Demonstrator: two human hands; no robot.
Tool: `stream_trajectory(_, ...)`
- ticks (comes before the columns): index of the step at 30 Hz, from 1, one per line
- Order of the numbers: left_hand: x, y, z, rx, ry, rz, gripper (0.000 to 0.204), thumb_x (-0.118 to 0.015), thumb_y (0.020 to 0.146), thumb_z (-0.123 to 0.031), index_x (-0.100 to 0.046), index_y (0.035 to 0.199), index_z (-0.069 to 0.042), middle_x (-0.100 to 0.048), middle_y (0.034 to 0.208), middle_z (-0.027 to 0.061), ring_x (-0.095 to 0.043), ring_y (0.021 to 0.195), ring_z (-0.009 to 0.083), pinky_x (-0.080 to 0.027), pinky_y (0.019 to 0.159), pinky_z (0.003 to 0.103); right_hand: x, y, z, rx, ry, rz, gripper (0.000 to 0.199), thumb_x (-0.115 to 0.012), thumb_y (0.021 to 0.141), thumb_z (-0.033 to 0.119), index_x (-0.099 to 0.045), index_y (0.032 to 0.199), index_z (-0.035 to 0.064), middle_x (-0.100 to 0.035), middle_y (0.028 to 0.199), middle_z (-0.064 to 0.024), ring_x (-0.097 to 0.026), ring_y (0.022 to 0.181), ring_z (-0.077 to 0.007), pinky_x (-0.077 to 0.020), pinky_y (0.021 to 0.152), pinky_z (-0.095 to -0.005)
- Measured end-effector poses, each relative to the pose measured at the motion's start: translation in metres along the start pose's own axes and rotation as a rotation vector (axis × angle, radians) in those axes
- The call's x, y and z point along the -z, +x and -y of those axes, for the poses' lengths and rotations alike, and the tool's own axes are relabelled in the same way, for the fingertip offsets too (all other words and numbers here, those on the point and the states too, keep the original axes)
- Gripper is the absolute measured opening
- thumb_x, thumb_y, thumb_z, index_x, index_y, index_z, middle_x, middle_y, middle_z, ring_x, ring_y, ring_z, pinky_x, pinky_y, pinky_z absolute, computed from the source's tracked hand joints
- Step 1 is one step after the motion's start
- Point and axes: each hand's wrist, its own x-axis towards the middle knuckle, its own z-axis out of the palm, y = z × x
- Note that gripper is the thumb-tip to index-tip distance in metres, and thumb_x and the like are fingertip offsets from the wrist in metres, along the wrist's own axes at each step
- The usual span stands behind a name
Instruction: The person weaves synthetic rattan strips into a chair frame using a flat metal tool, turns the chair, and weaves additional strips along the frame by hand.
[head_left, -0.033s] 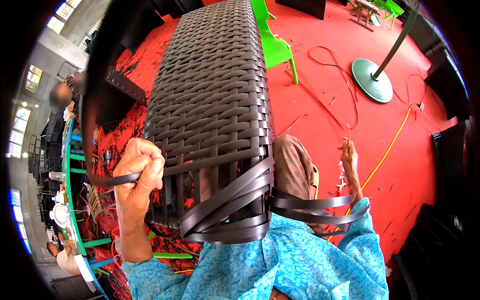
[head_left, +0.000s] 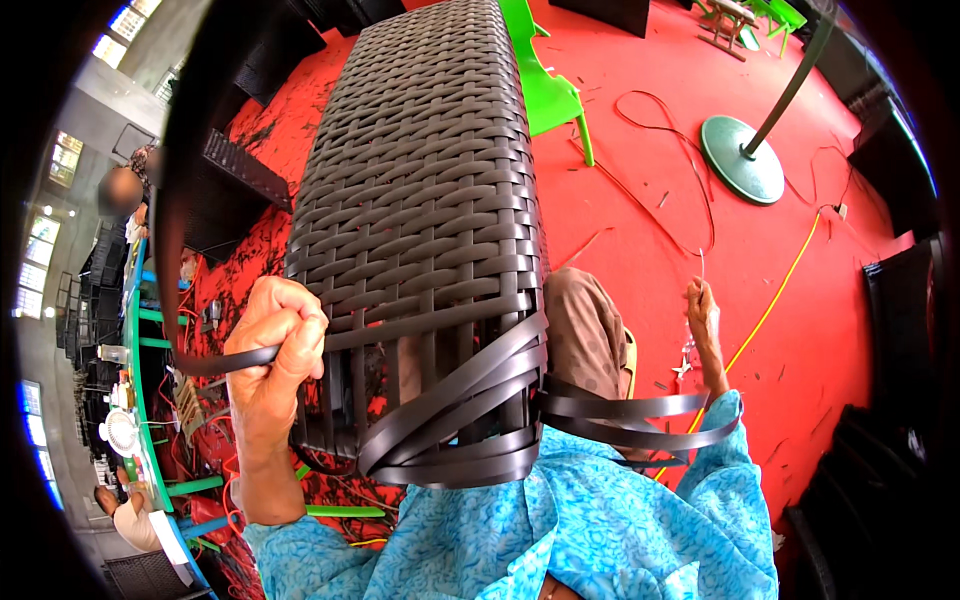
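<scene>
A dark brown woven wicker piece (head_left: 420,170) stretches away in front of me. Its far part is tightly woven, while bare upright strips and gaps show at the near end. My left hand (head_left: 275,335) is closed at its left edge, gripping a flat dark weaving strip (head_left: 400,328) that crosses the uprights and loops up on the left. Several loose strips (head_left: 450,395) slant over the near end, and others curve out to the right. Off to the right, my right hand (head_left: 703,315) is closed on a thin pale rod (head_left: 702,264) pointing up, too fine to name.
Behind the piece stands a green plastic chair (head_left: 552,95). A round green pole base (head_left: 742,160) and a yellow cable (head_left: 780,290) are on the red floor (head_left: 640,200) at right. At left are a long green-edged table (head_left: 145,420) and people near it.
My right hand has shifted slightly right and down with the thin rod. My left hand and the wicker piece stay almost where they were.
</scene>
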Motion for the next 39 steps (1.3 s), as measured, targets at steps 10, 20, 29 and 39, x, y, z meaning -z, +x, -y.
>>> stream_trajectory(10, 0.0, 0.003, -0.001, -0.008, -0.144, -0.01, 0.024, -0.054, 0.09, -0.013, -0.058, 0.073, 0.003, -0.053, 0.08, 0.0095, -0.047, 0.071, 0.0122, -0.037, 0.063, 0.023, 0.027, -0.09, 0.242, 0.897, 0.297, 0.393, 0.046, -0.051, 0.096, 0.036, -0.057, 0.116, -0.0051, -0.062, 0.108, -0.0155, -0.059, 0.098, -0.0209, -0.0457, 0.087, -0.0333)
stream_trajectory(20, -0.001, 0.001, 0.005, -0.055, -0.188, -0.046, 0.024, -0.052, 0.088, -0.012, -0.056, 0.068, 0.002, -0.054, 0.076, 0.0093, -0.047, 0.079, 0.0176, -0.038, 0.071, 0.028, -0.001, -0.163, 0.292, 1.505, 0.127, 0.347, 0.036, -0.054, 0.09, 0.038, -0.069, 0.109, 0.011, -0.057, 0.102, -0.0074, -0.052, 0.085, -0.0233, -0.0444, 0.075, -0.0372)
stream_trajectory(29, -0.003, 0.005, 0.006, -0.075, -0.192, -0.053, 0.025, -0.052, 0.087, -0.011, -0.054, 0.066, 0.002, -0.054, 0.073, 0.0105, -0.049, 0.08, 0.0202, -0.037, 0.064, 0.026, -0.012, -0.169, 0.27, 1.463, 0.212, 0.237, 0.039, -0.063, 0.08, 0.03, -0.067, 0.115, 0.0124, -0.054, 0.103, -0.0073, -0.052, 0.081, -0.0221, -0.0434, 0.069, -0.0383)
stream_trajectory(39, 0.001, 0.006, 0.013, -0.157, -0.221, -0.05, 0.027, -0.053, 0.086, -0.015, -0.05, 0.063, 0.0, -0.053, 0.067, 0.0107, -0.048, 0.079, 0.0243, -0.039, 0.073, 0.036, -0.011, -0.173, 0.278, 1.475, 0.169, 0.248, 0.051, -0.072, 0.065, 0.013, -0.066, 0.116, 0.0104, -0.056, 0.103, -0.0075, -0.054, 0.082, -0.0219, -0.0474, 0.071, -0.0346)
